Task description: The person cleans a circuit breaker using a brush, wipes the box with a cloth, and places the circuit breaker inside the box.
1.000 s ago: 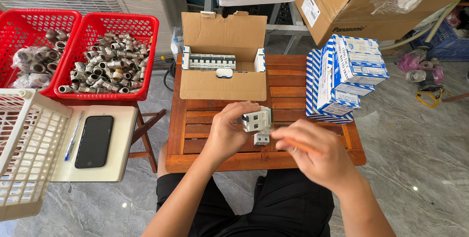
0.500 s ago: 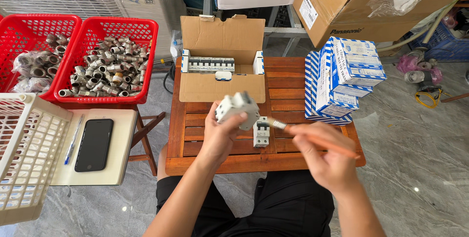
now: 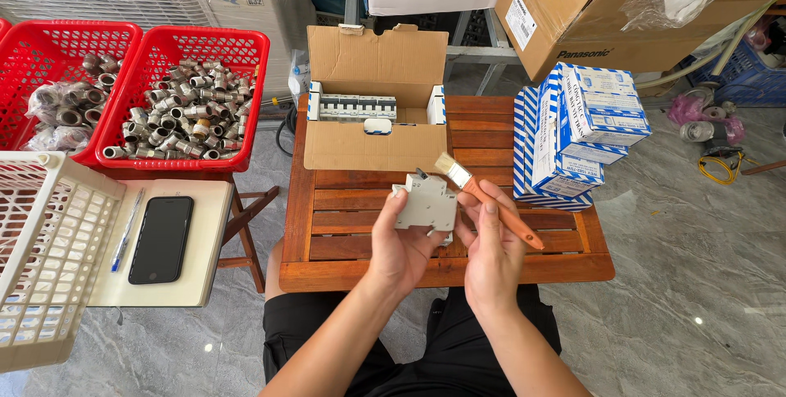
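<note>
My left hand (image 3: 401,241) holds a white circuit breaker (image 3: 426,202) upright above the slatted wooden table (image 3: 344,225). My right hand (image 3: 491,241) grips a small paintbrush (image 3: 491,200) with an orange-brown handle. Its pale bristles point up and left, just beside the breaker's top right corner. Behind the hands stands an open cardboard box (image 3: 377,143) with a row of white breakers (image 3: 356,106) inside.
Stacked blue-and-white small boxes (image 3: 573,135) sit on the table's right side. Two red baskets (image 3: 184,106) of metal fittings stand at the left. A white basket (image 3: 45,250), a black phone (image 3: 161,239) and a pen (image 3: 127,229) lie on a pale stool.
The left hand has lifted the breaker and turned it, showing its side. The right hand has swung the brush in from the right, so its bristles now sit at the breaker's top corner.
</note>
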